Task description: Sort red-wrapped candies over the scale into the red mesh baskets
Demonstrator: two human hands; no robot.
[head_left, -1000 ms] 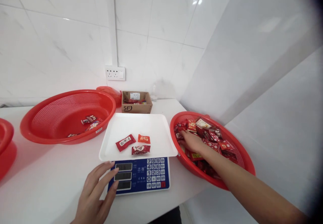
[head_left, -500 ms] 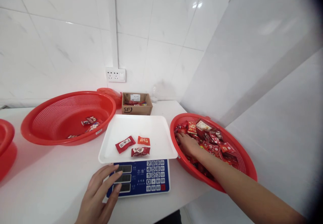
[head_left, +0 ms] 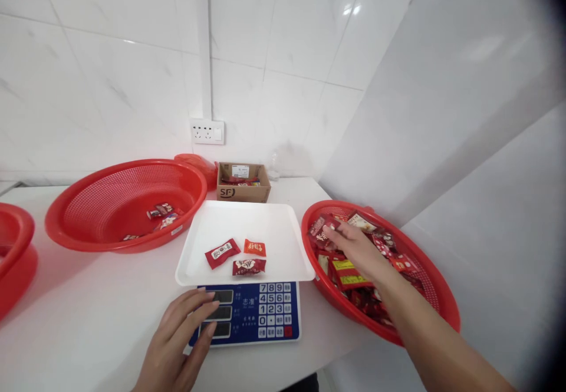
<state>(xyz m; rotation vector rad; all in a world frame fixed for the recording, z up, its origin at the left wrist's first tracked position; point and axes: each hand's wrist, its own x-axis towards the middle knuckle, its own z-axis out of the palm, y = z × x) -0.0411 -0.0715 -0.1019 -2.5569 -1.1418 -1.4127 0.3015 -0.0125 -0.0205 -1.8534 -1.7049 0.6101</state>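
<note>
My right hand [head_left: 354, 244] is over the red basket [head_left: 451, 309] on the right, its fingers closed on a dark red candy packet [head_left: 319, 231]. Many wrapped candies, one with a yellow label [head_left: 349, 274], lie beneath it. My left hand [head_left: 183, 333] rests with fingers apart at the left side of the blue scale [head_left: 250, 315], over its displays. On the scale sits a white tray [head_left: 247, 218] carrying three wrapped candies: a red one with a white label [head_left: 221, 253], an orange-red one [head_left: 255, 247] and a dark red one [head_left: 249, 267].
Left of the tray stands a large red basket [head_left: 101, 180] with a few candies inside. Another red basket [head_left: 13, 250] is cut off at the left edge. Behind the tray are a cardboard box [head_left: 245, 193] of packets and a red bag [head_left: 201, 168]. Walls border the table behind and at right.
My right hand has risen out of the candy pile and now holds a dark red packet. A yellow-labelled packet has come into view. My left hand stays by the scale; the view has shifted slightly.
</note>
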